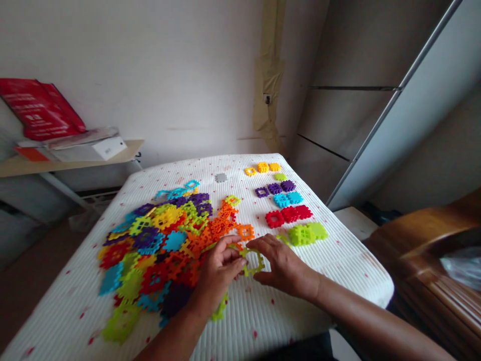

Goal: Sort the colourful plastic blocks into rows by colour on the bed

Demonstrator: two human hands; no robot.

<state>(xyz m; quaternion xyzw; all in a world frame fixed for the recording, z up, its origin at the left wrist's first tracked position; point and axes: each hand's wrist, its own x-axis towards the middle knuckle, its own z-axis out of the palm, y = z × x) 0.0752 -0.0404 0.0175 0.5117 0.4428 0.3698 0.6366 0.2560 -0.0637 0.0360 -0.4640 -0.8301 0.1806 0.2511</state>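
Observation:
Between my two hands is a lime-green square frame tile (246,271) with notched edges and an open middle. My left hand (222,268) pinches its left side, fingers curled. My right hand (283,265) has thumb and fingers around its right side. Left of them spreads a heap of notched plastic tiles (175,240) in orange, red, purple, blue, yellow and green. An orange frame tile (246,231) lies just beyond my fingers. To the right, lime-green tiles (302,234) are stacked close to my right hand.
Sorted groups run along the table's right side: red tiles (291,215), blue tiles (287,199), purple tiles (275,188) and yellow tiles (263,167). A grey tile (221,177) lies at the back. Wooden furniture (432,250) stands at the right.

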